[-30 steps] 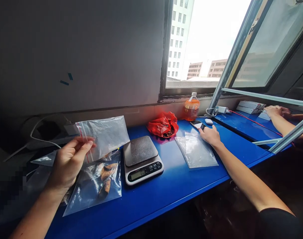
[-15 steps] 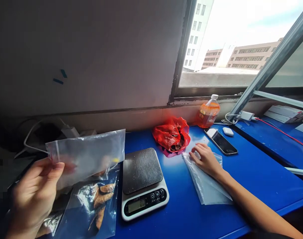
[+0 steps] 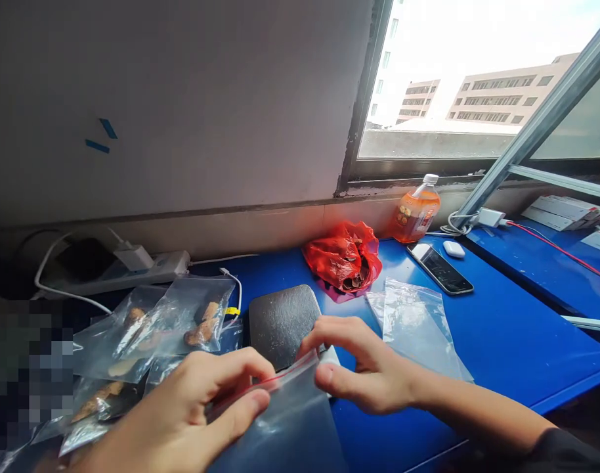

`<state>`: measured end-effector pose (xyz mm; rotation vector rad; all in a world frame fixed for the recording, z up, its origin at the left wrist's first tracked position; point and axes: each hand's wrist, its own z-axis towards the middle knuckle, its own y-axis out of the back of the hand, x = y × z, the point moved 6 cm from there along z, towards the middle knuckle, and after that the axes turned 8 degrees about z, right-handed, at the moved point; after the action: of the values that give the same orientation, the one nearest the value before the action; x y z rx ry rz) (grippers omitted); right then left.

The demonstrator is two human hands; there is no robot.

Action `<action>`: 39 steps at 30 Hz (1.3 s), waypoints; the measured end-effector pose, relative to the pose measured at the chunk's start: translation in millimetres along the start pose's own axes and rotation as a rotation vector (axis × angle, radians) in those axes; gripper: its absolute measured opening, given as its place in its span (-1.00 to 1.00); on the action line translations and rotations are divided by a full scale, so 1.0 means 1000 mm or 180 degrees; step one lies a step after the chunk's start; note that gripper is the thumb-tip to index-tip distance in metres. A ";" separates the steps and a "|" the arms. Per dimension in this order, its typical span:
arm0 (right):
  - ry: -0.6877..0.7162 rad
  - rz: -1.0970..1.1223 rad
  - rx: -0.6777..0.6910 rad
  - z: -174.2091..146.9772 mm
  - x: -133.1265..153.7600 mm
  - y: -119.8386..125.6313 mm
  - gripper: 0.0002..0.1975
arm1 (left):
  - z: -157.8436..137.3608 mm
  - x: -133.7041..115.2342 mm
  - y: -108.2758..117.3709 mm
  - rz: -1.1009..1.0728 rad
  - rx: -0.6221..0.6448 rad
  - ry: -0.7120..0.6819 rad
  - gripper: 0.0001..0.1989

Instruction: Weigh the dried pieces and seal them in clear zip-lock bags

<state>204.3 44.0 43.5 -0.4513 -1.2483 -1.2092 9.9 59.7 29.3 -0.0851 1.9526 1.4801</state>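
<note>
My left hand (image 3: 201, 401) pinches a clear zip bag (image 3: 290, 427) by its red-lined top edge, low in front of the scale. At the bag's upper right corner is my right hand (image 3: 364, 368), its thumb and forefinger apart on either side. Whether they touch the plastic I cannot tell. Behind the hands lies a kitchen scale (image 3: 283, 322), its bare dark plate in view and its display hidden. To the left are several clear bags (image 3: 182, 309) with brown, root-like pieces inside. More flat, clear bags (image 3: 418, 328) lie to the right.
A crumpled red plastic bag (image 3: 339, 256) with dark bits inside is behind the scale. Farther right are an orange drink bottle (image 3: 415, 210), a phone (image 3: 442, 269) and a white earbud case (image 3: 453, 249). A power strip (image 3: 162, 270) with cables lies along the wall.
My left hand brought the zip bag rightward and down toward me. My right hand left the flat bags and came left to its corner. The view has shifted slightly.
</note>
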 end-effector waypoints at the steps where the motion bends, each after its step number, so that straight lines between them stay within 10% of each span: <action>1: 0.0047 0.0008 0.0028 0.001 -0.002 -0.006 -0.80 | 0.004 -0.014 -0.009 0.0011 0.0339 -0.0117 -0.73; 8: 0.0381 -0.0396 -0.0415 -0.009 -0.018 -0.006 -0.80 | 0.020 -0.029 -0.030 -0.0185 0.0479 -0.0140 -0.69; 23: 0.0751 -0.0714 -0.1314 -0.024 -0.026 0.026 -0.76 | -0.004 -0.023 -0.028 -0.0990 -0.1287 0.0567 -0.74; 39: 0.0751 -0.2101 0.0130 -0.033 -0.023 -0.021 -0.95 | 0.009 -0.058 -0.048 0.0430 -0.0931 -0.0781 -0.82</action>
<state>205.0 19.9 5.6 0.1575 -1.2494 -1.7255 79.5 31.0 20.3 0.0980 1.5646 1.7675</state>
